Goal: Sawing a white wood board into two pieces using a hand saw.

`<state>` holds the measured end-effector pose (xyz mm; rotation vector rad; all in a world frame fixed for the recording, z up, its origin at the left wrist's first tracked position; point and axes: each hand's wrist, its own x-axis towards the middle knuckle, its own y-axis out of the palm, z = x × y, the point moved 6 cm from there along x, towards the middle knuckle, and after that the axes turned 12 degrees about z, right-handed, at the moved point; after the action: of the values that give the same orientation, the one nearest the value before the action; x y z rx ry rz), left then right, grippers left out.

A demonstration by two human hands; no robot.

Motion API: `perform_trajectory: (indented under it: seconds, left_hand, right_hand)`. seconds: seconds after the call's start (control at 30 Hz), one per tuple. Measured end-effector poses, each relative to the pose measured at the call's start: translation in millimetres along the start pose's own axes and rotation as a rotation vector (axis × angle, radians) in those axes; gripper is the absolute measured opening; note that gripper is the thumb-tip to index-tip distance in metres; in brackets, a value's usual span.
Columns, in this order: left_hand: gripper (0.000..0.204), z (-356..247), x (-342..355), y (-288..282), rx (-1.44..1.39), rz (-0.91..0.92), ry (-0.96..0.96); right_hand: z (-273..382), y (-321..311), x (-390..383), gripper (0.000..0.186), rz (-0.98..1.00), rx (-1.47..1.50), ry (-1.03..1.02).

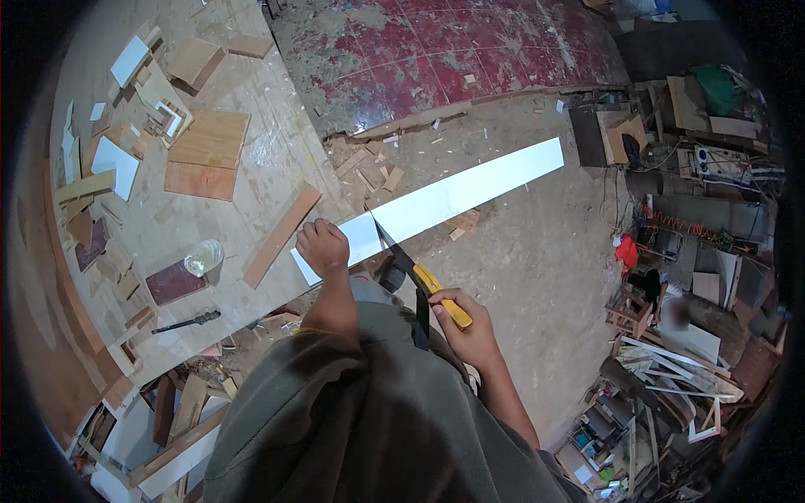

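Observation:
A long white board (470, 191) lies with its left end on the workbench and the rest reaching out past the bench edge over the floor. Near that left end, my left hand (324, 246) bears down on it, fingers curled over the board. My right hand (463, 325) is wrapped around the yellow handle of a handsaw (401, 258). The dark, narrowing blade crosses the board just right of my left hand, its tip by the far edge. A thin dark line runs across the board beside the blade; I cannot tell how deep it goes.
On the workbench (277, 151) lie a reddish wood strip (283, 235), plywood pieces (208, 155), a clear cup (204, 258) and a dark slim tool (186, 322). Scrap wood (671, 369) and cluttered shelves line the right side. Offcuts litter the floor (528, 277) below the board.

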<state>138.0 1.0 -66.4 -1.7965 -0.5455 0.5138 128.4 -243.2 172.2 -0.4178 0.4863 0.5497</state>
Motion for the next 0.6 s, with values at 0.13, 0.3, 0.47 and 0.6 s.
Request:
perform_trajectory:
  seconds: [0.13, 0.3, 0.47, 0.6]
  left_hand:
    - [0.019, 4, 0, 1, 0.004, -0.024, 0.005]
    - [0.023, 5, -1, 4, -0.002, -0.027, 0.009]
    - [0.024, 3, 1, 5, 0.006, -0.002, -0.009]
    - [0.024, 8, -3, 8, 0.019, -0.033, -0.012]
  right_hand:
    - [-9, 2, -3, 0.014, -0.007, -0.010, -0.013]
    - [-15, 4, -10, 0.012, 0.000, 0.041, 0.013]
    - [-35, 0, -19, 0.014, -0.018, -0.002, -0.017]
    - [-71, -3, -32, 0.013, -0.028, 0.008, -0.056]
